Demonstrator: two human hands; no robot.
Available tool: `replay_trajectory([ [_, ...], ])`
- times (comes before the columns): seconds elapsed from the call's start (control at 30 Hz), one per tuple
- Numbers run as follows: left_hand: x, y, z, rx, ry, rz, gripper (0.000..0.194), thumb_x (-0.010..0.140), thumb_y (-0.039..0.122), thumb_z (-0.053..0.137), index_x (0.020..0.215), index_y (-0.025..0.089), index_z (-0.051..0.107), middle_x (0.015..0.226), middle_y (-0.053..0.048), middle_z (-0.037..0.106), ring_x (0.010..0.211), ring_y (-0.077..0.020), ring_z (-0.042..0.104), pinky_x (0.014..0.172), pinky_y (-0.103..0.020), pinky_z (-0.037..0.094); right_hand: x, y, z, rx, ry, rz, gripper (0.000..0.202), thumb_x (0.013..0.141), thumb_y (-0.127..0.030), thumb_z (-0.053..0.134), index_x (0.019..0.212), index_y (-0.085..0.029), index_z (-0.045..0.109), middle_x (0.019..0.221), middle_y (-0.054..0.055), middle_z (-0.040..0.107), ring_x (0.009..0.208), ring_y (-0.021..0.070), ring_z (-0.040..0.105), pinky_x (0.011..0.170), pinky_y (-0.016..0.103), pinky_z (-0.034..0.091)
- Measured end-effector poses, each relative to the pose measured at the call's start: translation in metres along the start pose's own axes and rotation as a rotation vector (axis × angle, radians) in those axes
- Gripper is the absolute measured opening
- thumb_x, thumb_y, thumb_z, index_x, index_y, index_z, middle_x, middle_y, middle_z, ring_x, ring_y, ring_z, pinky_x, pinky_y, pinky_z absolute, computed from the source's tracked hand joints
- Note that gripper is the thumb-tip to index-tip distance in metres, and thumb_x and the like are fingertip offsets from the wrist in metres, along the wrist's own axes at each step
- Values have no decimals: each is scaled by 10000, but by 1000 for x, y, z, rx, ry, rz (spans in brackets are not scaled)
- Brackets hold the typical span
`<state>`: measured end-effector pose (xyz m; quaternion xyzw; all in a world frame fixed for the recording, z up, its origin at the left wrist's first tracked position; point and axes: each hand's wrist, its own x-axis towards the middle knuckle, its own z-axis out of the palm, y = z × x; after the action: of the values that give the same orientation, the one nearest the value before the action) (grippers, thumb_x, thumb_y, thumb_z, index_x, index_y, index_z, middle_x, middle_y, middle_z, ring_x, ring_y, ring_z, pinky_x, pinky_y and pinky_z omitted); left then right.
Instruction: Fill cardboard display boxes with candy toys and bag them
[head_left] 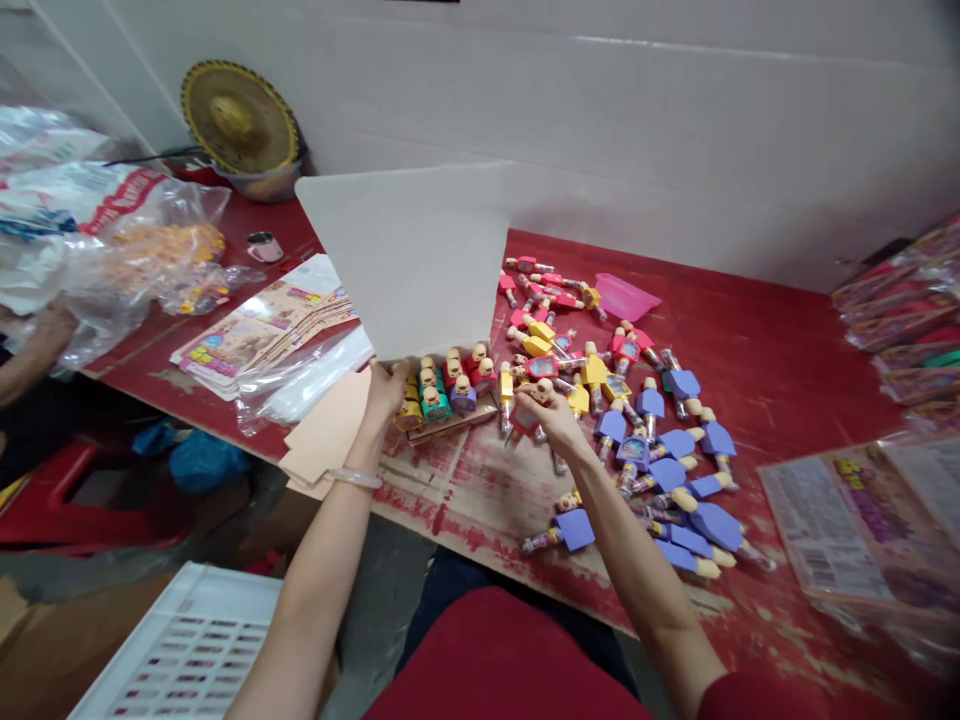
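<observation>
My left hand [388, 388] grips the left side of a shallow box [454, 428], fingers wrapped at its edge. Rows of small bear-headed toys [433, 403] in yellow, green, red and purple stand upright inside. The box's pale lid flap [412, 260] rises behind them. Just right of the box, my right hand [547, 412] is closed on one toy with a beige head, its body mostly hidden by the fingers. Many similar toys lie loose to the right: purple ones [671, 475] nearer me, yellow and red ones [544, 340] farther back.
Printed cards [247, 335], clear plastic sleeves [315, 375] and plain card sheets [330, 425] lie left of the box. A pink scoop-like piece [626, 297] is behind the toys. Packed goods [862, 530] sit at right. Another person's arm [41, 345] shows at far left, beside plastic bags [127, 250].
</observation>
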<state>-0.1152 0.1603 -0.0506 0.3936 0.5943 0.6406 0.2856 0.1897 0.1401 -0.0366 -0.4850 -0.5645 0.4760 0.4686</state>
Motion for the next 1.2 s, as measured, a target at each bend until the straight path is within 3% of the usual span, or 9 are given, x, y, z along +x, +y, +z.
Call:
replay_trajectory([
  [0.1,0,2,0,-1,0,6,276,806,311,672,965,214,469,895,-20,632,915,-201,646,849,-370,555,11,-18,7,-163,-79,-181,395,738,-465,761,1017,-196,686,1047,55,679,929,225,607,877,379,485],
  [0.2,0,3,0,12,15,-5,281,792,312,682,958,212,478,882,-16,634,904,-204,644,843,-366,547,14,-27,16,-145,-67,-287,363,737,-400,737,1018,-205,616,982,30,661,903,210,587,859,356,478],
  [0.33,-2,5,-1,34,6,-10,278,797,328,664,971,201,490,895,-17,635,862,-197,636,827,-362,528,19,-14,39,-61,157,-407,166,753,-305,630,828,-235,500,801,-25,558,758,164,520,763,303,453],
  [0.47,-6,8,-1,25,13,-44,292,800,350,662,977,205,480,879,-6,620,820,-188,627,777,-344,526,27,15,57,-88,328,-475,139,733,-268,562,754,-247,426,739,-32,461,694,160,437,697,301,410],
  [0.7,-6,7,-1,8,8,-38,285,807,353,666,960,208,474,838,8,605,792,-175,612,730,-317,527,26,35,51,-235,6,-475,164,732,-245,557,789,-251,404,772,-18,442,716,175,416,704,319,415],
  [0.8,-6,8,-2,42,-3,-39,273,816,352,660,951,203,476,851,-1,608,808,-178,616,772,-334,528,40,36,56,-362,37,-392,190,756,-236,510,939,-232,459,899,32,484,826,215,468,821,377,456],
  [0.9,-6,9,-2,24,-13,-42,281,818,356,659,966,205,474,902,-18,623,873,-192,633,830,-354,536,51,36,64,-585,64,-384,428,752,-231,527,1171,-165,472,1182,141,488,1109,299,459,1019,479,399],
  [1.07,-5,8,-1,1,-17,-36,282,821,320,670,977,220,458,939,-33,639,953,-211,647,880,-374,547,35,15,68,-763,78,-587,597,851,-360,606,1400,-188,443,1530,168,297,1419,377,244,1153,570,259],
  [1.2,-1,9,-2,27,-27,-36,284,827,293,681,978,216,453,939,-39,627,978,-215,642,873,-377,558,26,-11,73,-1024,-144,-677,412,908,-233,580,1319,-238,591,1595,136,319,1466,399,161,1137,628,207],
])
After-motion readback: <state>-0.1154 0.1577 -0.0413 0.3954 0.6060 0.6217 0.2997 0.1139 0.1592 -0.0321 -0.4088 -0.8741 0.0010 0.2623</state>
